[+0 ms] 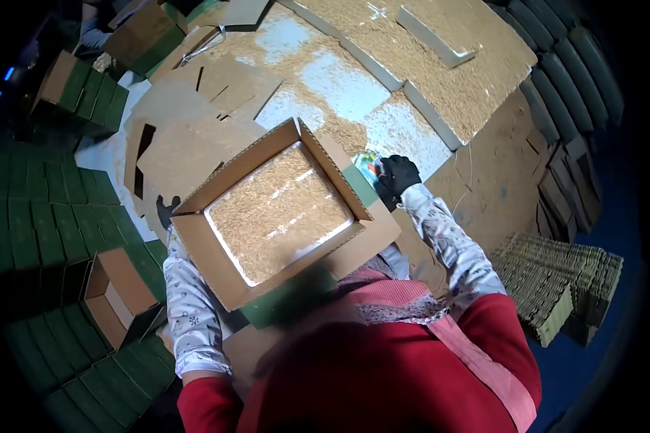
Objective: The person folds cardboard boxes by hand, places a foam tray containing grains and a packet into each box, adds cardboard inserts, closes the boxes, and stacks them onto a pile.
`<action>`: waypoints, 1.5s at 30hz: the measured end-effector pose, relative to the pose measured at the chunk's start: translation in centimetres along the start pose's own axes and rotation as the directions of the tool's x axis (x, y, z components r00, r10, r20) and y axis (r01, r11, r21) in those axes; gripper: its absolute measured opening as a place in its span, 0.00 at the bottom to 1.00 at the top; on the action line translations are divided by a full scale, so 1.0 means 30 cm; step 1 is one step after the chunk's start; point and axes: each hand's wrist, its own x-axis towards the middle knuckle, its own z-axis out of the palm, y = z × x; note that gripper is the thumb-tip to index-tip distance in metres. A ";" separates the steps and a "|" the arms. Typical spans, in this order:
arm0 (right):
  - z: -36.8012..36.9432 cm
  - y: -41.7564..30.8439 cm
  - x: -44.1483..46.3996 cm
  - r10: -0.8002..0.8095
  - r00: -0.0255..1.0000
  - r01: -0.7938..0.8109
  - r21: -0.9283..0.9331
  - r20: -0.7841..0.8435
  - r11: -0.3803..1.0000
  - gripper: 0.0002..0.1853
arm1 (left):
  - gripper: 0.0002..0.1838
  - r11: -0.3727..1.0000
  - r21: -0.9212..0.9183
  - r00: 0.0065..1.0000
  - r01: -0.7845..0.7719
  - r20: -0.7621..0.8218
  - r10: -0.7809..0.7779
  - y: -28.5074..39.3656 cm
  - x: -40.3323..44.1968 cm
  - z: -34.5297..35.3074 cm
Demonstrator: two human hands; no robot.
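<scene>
An open cardboard box (198, 249) with green outer panels stands in front of me, its flaps raised. Inside lies a white-edged layer of tan, grain-like or shaving-like material (278, 209). My left hand (167, 211), in a black glove, is at the box's left corner with its visible fingers stretched apart; part of it is hidden by the box. To the right of the box, my black-gloved right hand (399, 177) is closed on a small colourful packet (368, 164), just above the work table (477, 187). Its exact kind is unclear.
Loose tan material (469, 86) covers the far table, with low white strips (433, 115) standing in it. Flat cardboard (188, 108) lies at left. Green boxes (58, 224) are stacked along the left; corrugated sheets (549, 281) and dark bundles (574, 79) are at right.
</scene>
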 end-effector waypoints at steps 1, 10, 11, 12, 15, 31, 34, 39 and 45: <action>0.007 -0.030 0.001 0.019 1.000 -0.019 0.007 -0.016 1.000 0.25 | 0.33 0.998 -0.050 0.999 -0.046 0.006 0.046 -0.022 0.006 -0.032; 0.119 -0.051 0.043 0.194 0.975 -0.213 0.205 0.107 0.955 0.15 | 0.37 0.860 0.390 0.935 -0.329 0.008 0.354 0.517 -0.397 -0.144; 0.141 -0.018 0.053 0.148 0.985 -0.167 0.304 0.085 0.938 0.15 | 0.36 0.809 0.426 0.906 -0.405 0.073 0.416 0.506 -0.362 -0.166; 0.159 0.014 0.064 0.102 0.993 -0.116 0.399 0.055 0.909 0.14 | 0.35 0.751 0.453 0.870 -0.481 0.138 0.473 0.490 -0.330 -0.181; 0.128 0.039 0.103 0.075 0.981 -0.142 0.408 0.177 0.902 0.14 | 0.37 0.517 0.815 0.928 -0.259 0.062 0.368 0.590 -0.371 -0.148; 0.151 0.006 0.089 0.174 0.980 -0.195 0.335 0.093 0.922 0.09 | 0.30 0.553 0.833 0.872 -0.014 -0.261 0.415 0.548 -0.369 -0.003; 0.164 0.008 0.098 0.189 0.976 -0.213 0.307 0.108 0.927 0.11 | 0.26 0.666 0.744 0.909 0.043 -0.306 0.283 0.638 -0.425 -0.019; 0.228 0.069 0.107 0.194 0.975 -0.222 0.351 0.112 0.910 0.12 | 0.23 0.547 0.834 0.880 -0.076 -0.202 0.430 0.580 -0.384 0.028; -0.028 0.042 0.276 0.203 0.949 -0.004 0.633 -0.242 0.774 0.09 | 0.19 0.440 0.895 0.866 -0.078 -0.158 0.475 0.568 -0.404 -0.018</action>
